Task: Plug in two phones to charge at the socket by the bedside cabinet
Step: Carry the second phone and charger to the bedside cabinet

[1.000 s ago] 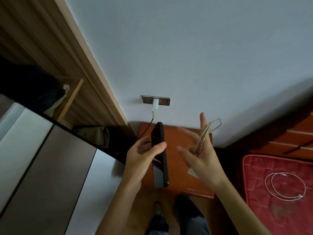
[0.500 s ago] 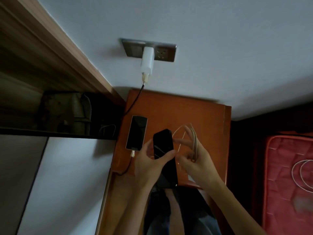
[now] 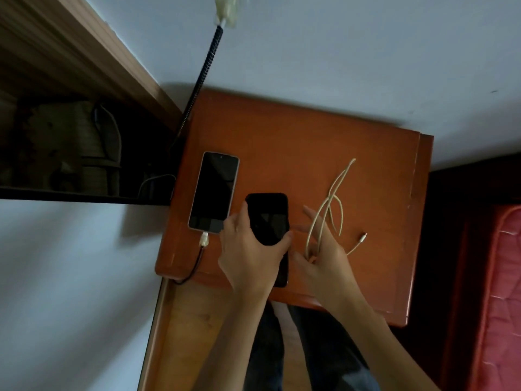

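Head view looks straight down on the orange-brown wooden bedside cabinet (image 3: 324,131), which stands against the pale wall. On its left part lies a silver-edged phone with a dark screen (image 3: 213,191), face up, with a black braided cable (image 3: 197,261) already seated in its near end; that lead loops off the cabinet's front edge, and a black cable also rises up the wall to a blurred white charger plug (image 3: 225,9) at the top of frame. The socket itself is out of view.

Just beside it, the left hand (image 3: 248,255) has its grip closed round the lower half of a black slab-shaped phone (image 3: 269,218), thumb across the screen, its top pointing toward the wall. The right hand (image 3: 321,263) pinches a loosely looped cream-coloured charging cable (image 3: 335,198) between thumb and fingers, the other fingers spread; the loops splay over the cabinet and the small white connector (image 3: 362,238) lies free on the wood, near the hand.

To do this step well, I judge the right hand should shed the loops and take the connector close behind its tip, while the left steadies the black phone with its port end exposed rather than covered by the palm.

At the right edge shows a red quilted mattress (image 3: 504,292). Tangled slack is the likeliest snag.
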Demonstrator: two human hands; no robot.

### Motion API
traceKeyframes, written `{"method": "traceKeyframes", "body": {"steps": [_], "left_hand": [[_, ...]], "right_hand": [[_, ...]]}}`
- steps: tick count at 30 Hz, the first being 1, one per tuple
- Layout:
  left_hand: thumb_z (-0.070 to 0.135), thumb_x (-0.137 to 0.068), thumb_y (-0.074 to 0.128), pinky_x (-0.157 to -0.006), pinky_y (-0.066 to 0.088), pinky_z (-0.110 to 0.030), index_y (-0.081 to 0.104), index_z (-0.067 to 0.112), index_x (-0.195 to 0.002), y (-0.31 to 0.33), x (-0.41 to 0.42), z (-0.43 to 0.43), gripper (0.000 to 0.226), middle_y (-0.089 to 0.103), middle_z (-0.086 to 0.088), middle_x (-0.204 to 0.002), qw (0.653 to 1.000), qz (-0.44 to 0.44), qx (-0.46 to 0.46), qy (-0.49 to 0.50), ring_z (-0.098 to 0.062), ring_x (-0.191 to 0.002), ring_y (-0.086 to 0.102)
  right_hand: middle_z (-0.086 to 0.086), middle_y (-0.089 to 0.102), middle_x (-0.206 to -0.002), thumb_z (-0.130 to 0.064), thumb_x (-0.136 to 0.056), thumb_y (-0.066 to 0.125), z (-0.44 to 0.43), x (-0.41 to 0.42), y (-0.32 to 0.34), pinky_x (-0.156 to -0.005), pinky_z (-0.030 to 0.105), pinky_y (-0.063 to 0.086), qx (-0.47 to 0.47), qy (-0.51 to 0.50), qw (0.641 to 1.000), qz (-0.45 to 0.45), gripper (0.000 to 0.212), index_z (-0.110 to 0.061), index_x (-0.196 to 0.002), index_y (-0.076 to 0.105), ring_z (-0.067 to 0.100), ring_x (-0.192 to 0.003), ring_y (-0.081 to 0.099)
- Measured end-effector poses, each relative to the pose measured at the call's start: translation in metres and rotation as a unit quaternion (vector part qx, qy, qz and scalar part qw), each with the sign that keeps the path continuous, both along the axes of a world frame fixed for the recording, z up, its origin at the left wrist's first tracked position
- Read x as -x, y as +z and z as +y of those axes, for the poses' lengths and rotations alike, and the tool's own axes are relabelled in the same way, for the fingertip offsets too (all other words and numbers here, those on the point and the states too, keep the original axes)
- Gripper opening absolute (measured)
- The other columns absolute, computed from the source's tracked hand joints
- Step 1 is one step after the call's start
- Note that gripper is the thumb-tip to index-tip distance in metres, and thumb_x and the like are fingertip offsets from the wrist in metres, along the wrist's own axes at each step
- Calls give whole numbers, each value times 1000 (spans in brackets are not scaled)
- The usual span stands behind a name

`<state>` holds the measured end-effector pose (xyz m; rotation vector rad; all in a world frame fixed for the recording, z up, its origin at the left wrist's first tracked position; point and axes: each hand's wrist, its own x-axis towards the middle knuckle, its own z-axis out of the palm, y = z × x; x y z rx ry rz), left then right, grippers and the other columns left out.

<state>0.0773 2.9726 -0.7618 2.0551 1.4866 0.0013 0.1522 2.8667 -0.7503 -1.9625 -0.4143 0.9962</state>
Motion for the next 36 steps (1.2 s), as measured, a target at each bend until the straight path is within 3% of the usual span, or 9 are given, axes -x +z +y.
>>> {"method": "traceKeyframes", "body": {"steps": [2, 7, 12, 17, 21, 23, 26, 29, 36], "left_hand": [[68, -67, 77, -71, 47, -29, 43, 22, -149, -8, -4, 3, 100, 55, 0, -136, 999, 12, -24, -20, -20, -123, 57], [67, -67, 77, -70, 53, -34, 43, 21, -148, -32, -11, 7, 100, 55, -1, -132, 996, 37, -54, -67, -22, -122, 56], [63, -66, 80, -66, 50, -32, 45, 21, -147, -49, -17, 7, 97, 55, -2, -130, 993, 63, -62, -72, -24, -119, 56], [60, -70, 79, -72, 51, -31, 43, 21, -149, -53, -17, 5, 95, 50, -5, -133, 994, 61, -50, -80, -24, -120, 51], [57, -83, 72, -107, 45, -41, 43, 17, -150, -36, -14, -1, 83, 41, -10, -147, 999, 9, 17, -43, -26, -137, 37], [53, -91, 64, -109, 41, -37, 53, 19, -143, -19, -13, -6, 63, 48, -3, -145, 998, -48, 32, 7, -20, -137, 40], [51, -96, 56, -88, 51, -16, 68, 39, -116, 14, -20, -11, 26, 71, 23, -109, 949, -185, 228, 113, 5, -108, 64], [54, -89, 61, -73, 61, -24, 78, 40, -92, 39, -25, -12, 23, 79, 11, -92, 865, -244, 429, 95, -8, -88, 75], [28, -63, 86, -79, 61, -26, 74, 20, -111, 66, -19, 7, 50, 80, 1, -103, 845, -307, 422, 113, -17, -96, 77]], "right_hand": [[-10, 49, -45, -6, -93, 58, 3, 2, -9, -38, 12, 32, 5, -13, 1000, 11, 67, -32, -150, 32, 1, -35, 39], [-13, 50, -44, -4, -89, 61, 1, 0, -25, -36, 12, 33, 13, -39, 999, 24, 67, -31, -146, 37, 1, -33, 40], [-15, 71, -90, -20, -97, 62, -5, -7, -28, -45, 21, 49, 11, -85, 994, 61, 47, -36, -138, 47, 21, -48, 56], [-4, 75, -95, -32, -102, 52, -5, -19, -20, -52, 21, 51, -14, -175, 980, 92, 27, -30, -128, 57, 11, -58, 65], [6, 77, -98, -27, -105, 46, 4, -31, -3, -57, 27, 53, -112, -309, 920, 215, 27, -15, -117, 66, 13, -59, 63], [10, 77, -93, -26, -105, 46, 11, -39, 7, -60, 26, 55, -164, -380, 862, 292, 28, -10, -112, 68, 14, -63, 65], [7, 77, -91, -30, -104, 46, 18, -49, 19, -66, 25, 58, -208, -410, 818, 347, 31, -10, -115, 67, 15, -74, 71], [6, 78, -99, -33, -104, 44, 24, -55, 29, -76, 25, 59, -231, -405, 809, 357, 36, -10, -120, 66, 16, -91, 75], [6, 74, -118, -47, -94, 56, 24, -58, 40, -101, 41, 47, -168, -320, 866, 344, 49, -13, -128, 60, 19, -111, 70]]}}
